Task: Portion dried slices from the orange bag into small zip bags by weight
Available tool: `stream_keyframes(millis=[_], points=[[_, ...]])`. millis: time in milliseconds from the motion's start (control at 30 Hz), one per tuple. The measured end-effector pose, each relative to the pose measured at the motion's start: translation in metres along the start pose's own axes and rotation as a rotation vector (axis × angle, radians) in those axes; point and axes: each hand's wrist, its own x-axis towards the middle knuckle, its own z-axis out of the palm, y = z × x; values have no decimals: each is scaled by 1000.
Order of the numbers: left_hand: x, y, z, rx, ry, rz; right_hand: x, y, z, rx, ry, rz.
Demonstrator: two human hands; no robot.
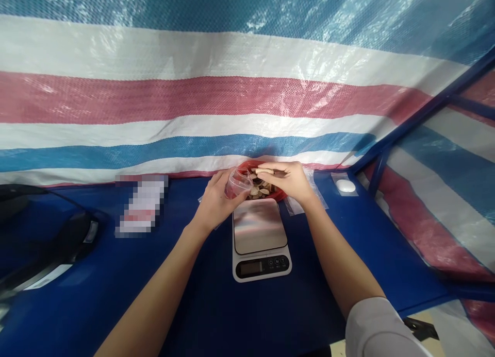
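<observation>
My left hand (218, 197) is wrapped round a clear plastic cup (240, 183), tilted over a red basin (279, 195). Pale brown dried slices (260, 191) fill the basin. Above its right side, my right hand (288, 179) pinches one pale slice (264, 171) between thumb and fingers, close to the cup's mouth. Just in front of the basin stands a white kitchen scale (261, 233) with a shiny metal plate; its display looks blank. What the cup contains is hard to make out.
Clear plastic bags (309, 192) lie beside the basin. A white oval object (345, 186) rests at the right on a small bag. On the left are a blurred-out packet (143, 205) and a black device (73, 233). A striped tarp (193, 99) hangs behind the blue table (309, 316).
</observation>
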Motion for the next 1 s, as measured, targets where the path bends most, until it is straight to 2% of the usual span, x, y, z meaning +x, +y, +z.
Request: stream_keyframes(millis=[100, 167, 467, 633, 867, 1000], points=[[-1, 6, 0, -38, -42, 14, -2, -13, 0, 110, -19, 2], [-2, 10, 1, -69, -69, 24, -5, -22, 1, 104, -66, 1], [-6, 13, 6, -136, -95, 97, -8, -42, 4, -263, -238, -143], [-6, 14, 6, -157, -94, 97, -5, -46, 4, -338, -331, -216], [-6, 16, 6, -193, -73, 60, -6, -49, 6, -319, -294, -161], [-4, 15, 4, -178, -53, 73, -7, -47, 1, -229, -263, -149]])
